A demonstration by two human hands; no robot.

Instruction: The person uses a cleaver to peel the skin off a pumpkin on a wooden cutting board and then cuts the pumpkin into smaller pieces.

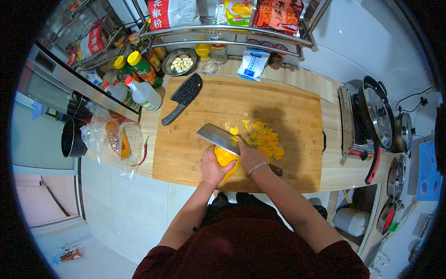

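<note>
My left hand [214, 166] holds a piece of orange pumpkin [224, 156] against the near part of the wooden cutting board [195, 167]. In my right hand [253, 158] is a cleaver [217, 138], its broad steel blade lying across the pumpkin's far side. The cleaver's handle is partly hidden; its dark end [276, 170] seems to show past my wrist. Just beyond my right hand lies a heap of yellow and orange pumpkin peelings [265, 137]. A second, black-speckled cleaver [186, 92] rests at the board's far left.
A plastic bag [101, 139] with a cut squash [118, 137] and a red chili [144, 151] lie left. Behind the board are a bowl of garlic cloves [181, 64], bottles [142, 92] and a blue-white packet [253, 64]. A pan [376, 111] sits on a stove [348, 122] right.
</note>
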